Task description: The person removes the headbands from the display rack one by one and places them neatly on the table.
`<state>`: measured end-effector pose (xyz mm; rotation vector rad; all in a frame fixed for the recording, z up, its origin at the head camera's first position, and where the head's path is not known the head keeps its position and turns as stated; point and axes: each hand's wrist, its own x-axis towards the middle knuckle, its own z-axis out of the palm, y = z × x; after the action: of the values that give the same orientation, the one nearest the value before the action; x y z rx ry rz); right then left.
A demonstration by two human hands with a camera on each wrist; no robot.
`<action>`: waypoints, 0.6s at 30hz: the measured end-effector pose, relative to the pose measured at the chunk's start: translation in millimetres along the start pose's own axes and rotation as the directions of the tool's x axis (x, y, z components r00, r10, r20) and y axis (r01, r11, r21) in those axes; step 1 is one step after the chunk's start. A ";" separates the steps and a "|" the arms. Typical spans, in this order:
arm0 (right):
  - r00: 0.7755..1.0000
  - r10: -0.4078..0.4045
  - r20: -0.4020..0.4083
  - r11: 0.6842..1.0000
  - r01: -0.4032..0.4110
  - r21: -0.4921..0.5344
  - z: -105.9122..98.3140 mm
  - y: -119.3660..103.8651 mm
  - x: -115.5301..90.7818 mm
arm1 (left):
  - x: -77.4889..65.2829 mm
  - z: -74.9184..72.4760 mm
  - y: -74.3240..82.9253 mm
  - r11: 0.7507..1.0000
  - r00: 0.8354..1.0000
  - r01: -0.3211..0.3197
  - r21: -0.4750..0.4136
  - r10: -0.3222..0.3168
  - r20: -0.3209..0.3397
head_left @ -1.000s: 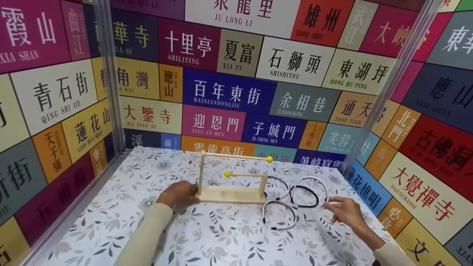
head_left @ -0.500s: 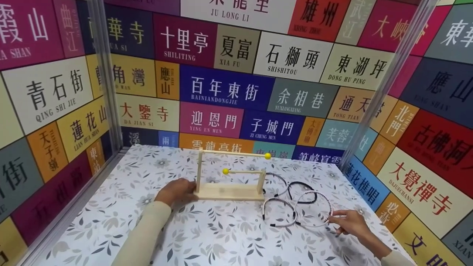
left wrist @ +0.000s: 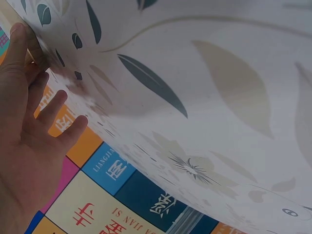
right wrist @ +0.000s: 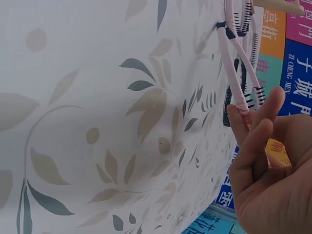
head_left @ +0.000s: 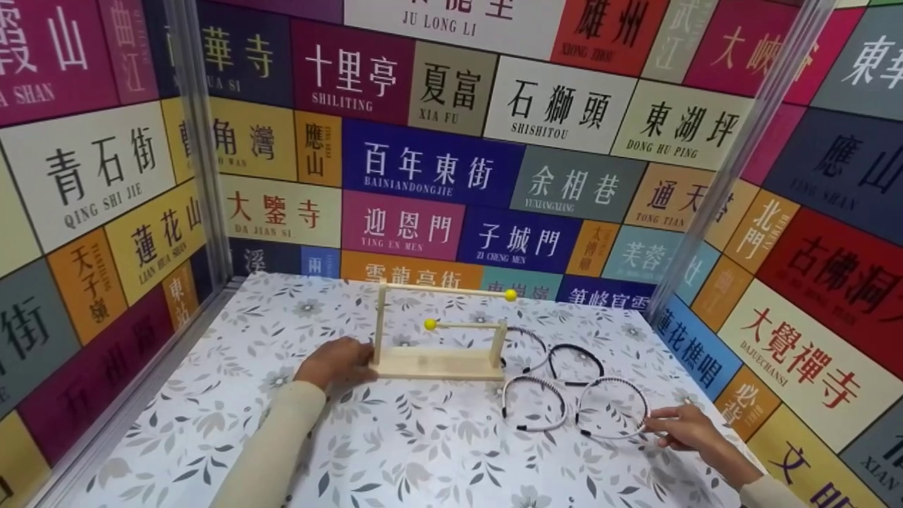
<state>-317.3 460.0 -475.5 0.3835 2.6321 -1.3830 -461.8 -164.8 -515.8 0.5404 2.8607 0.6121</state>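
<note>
My left hand (head_left: 338, 363) holds the left end of a wooden stand (head_left: 437, 364), whose two uprights carry horizontal rods tipped with yellow balls. In the left wrist view, thumb and forefinger pinch the wood's edge (left wrist: 34, 46) while the other fingers spread loosely. To the right, my right hand (head_left: 684, 427) pinches the right side of a pale, toothed headband (head_left: 612, 379) between thumb and fingertips. The right wrist view shows that pale pink headband (right wrist: 233, 73) running up from the fingertips.
Beside the held headband lie another pale headband (head_left: 534, 379), a black headband (head_left: 577, 346) and one partly behind the stand's right upright. All are on a leaf-patterned tabletop (head_left: 423, 451). Walls (head_left: 430, 162) of coloured name panels enclose the back and sides.
The right hand has drawn the pale headband toward the front right, away from the black one it overlapped. The left hand stays at the stand.
</note>
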 end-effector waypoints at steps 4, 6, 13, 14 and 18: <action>1.000 -0.015 -0.023 1.000 0.015 -0.021 5.0 7.3 2.2 | 3.0 1.9 -3.2 1.000 1.000 -0.006 0.000 0.006 -0.002; 0.999 -0.014 -0.051 0.999 0.012 -0.036 8.5 9.1 3.3 | 4.6 2.7 -4.2 1.000 1.000 -0.008 0.005 0.008 -0.005; 0.995 0.009 -0.100 0.997 -0.016 -0.072 20.4 12.4 6.1 | 2.8 1.3 -2.9 1.000 1.000 -0.004 0.008 0.004 -0.002; 0.994 0.008 -0.106 0.997 -0.016 -0.078 21.6 12.8 6.4 | 1.3 0.8 -2.0 1.000 1.000 -0.003 0.007 0.003 -0.002; 0.994 0.003 -0.111 0.997 -0.012 -0.079 24.9 13.5 6.9 | -3.3 -1.0 1.1 1.000 1.000 0.001 0.011 -0.001 -0.002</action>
<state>-319.8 448.0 -501.9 0.4727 2.7612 -1.2856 -458.6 -165.5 -514.1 0.5396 2.8673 0.5978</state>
